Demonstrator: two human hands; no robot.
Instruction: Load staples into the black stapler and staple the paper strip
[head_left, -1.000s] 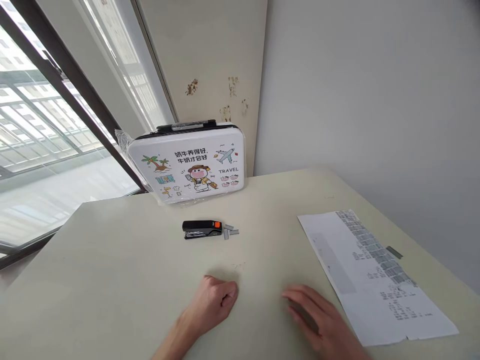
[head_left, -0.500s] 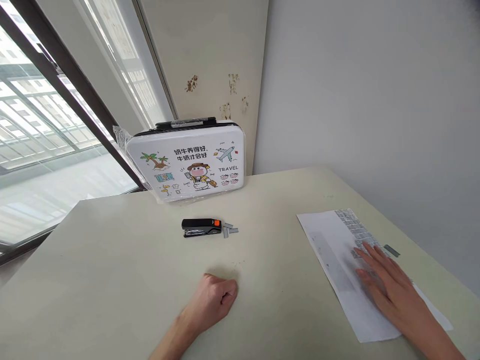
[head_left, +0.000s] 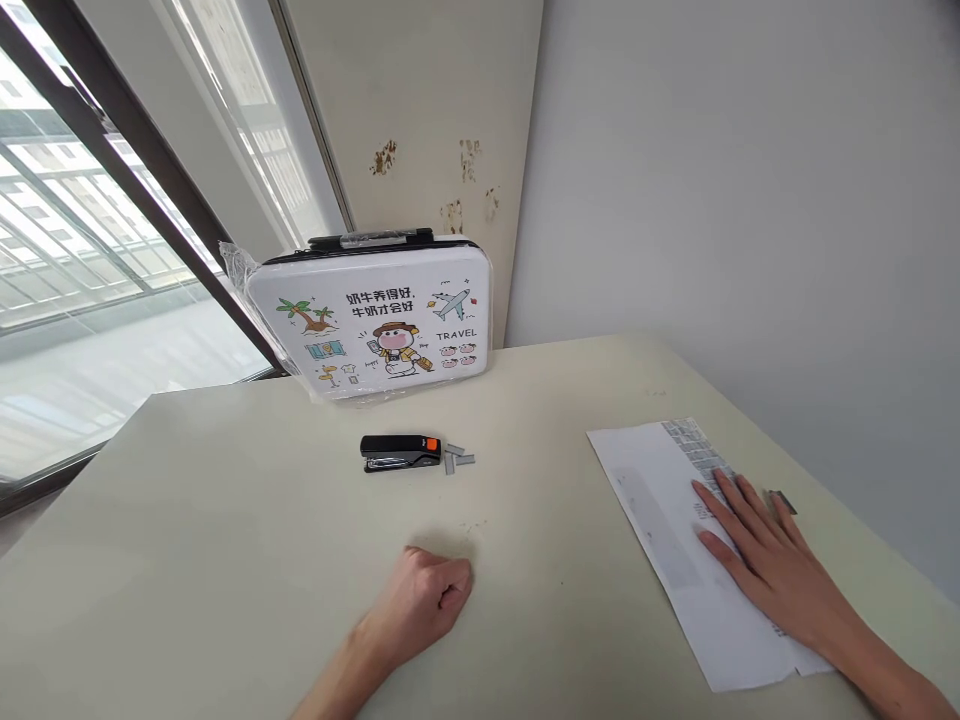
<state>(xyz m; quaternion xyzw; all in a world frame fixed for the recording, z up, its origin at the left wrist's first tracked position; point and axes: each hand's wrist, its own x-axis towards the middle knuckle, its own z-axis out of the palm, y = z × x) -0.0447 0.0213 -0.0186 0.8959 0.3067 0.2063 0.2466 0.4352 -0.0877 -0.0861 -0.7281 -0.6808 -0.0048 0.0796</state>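
Right hand point(head_left: 772, 560) flat on paper point(head_left: 660, 520), fingers apart, near surface point(head_left: 225, 520) right edge. Left hand point(head_left: 427, 595) fisted, bare room around; stapler point(head_left: 400, 452) well ahead.

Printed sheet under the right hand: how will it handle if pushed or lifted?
The printed sheet looks thin and lies flat, so probably floppy and light. On the smooth table it would likely slide under the flat right hand. Lifted by one edge, it would probably droop.

right hand point(head_left: 772, 560) is lying flat, fingers spread, on the printed sheet point(head_left: 675, 540) over on the bench point(head_left: 225, 540); left hand point(head_left: 427, 595) is sitting curled in a loose fist, well short of the black stapler point(head_left: 400, 452) and staple strips point(head_left: 457, 459); cartoon case point(head_left: 371, 320) is standing behind
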